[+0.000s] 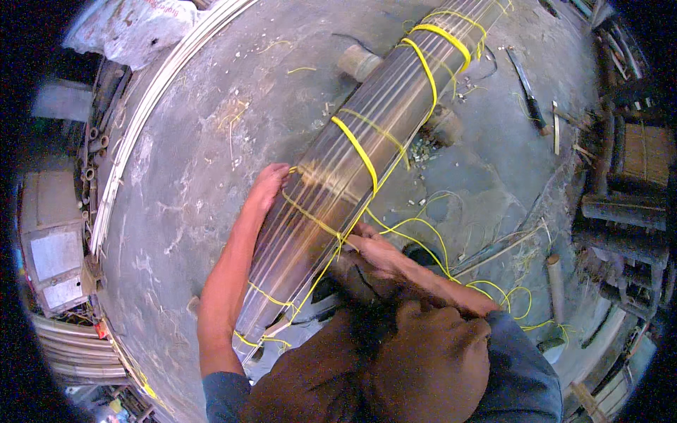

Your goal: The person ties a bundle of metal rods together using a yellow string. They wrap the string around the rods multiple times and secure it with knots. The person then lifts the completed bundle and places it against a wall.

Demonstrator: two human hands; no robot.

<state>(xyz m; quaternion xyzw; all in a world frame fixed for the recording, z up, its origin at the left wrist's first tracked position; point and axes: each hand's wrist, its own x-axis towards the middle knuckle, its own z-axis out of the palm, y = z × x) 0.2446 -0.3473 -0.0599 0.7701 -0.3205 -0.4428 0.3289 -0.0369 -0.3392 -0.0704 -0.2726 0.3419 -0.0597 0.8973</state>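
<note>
A long, tapering frame of thin slats (384, 92) runs from the lower middle to the upper right, bound at intervals with yellow cord (357, 151). At its left edge my left hand (270, 186) is closed, fingers pinched on a short piece of yellow cord. My right hand (379, 254) is at the opposite edge, beside a knot (340, 238) in the cord. Its fingertips pass partly behind the slats, so its grip is hidden. Loose yellow cord (441, 247) loops away over the floor to the right of that hand.
Short log pieces (360, 63) lie under and beside the frame. To the right are a long knife with a dark handle (527, 92) and a wooden stick (555, 289). Long pale strips (141, 106) curve along the left, near a white sack (130, 28). Small chips litter the floor.
</note>
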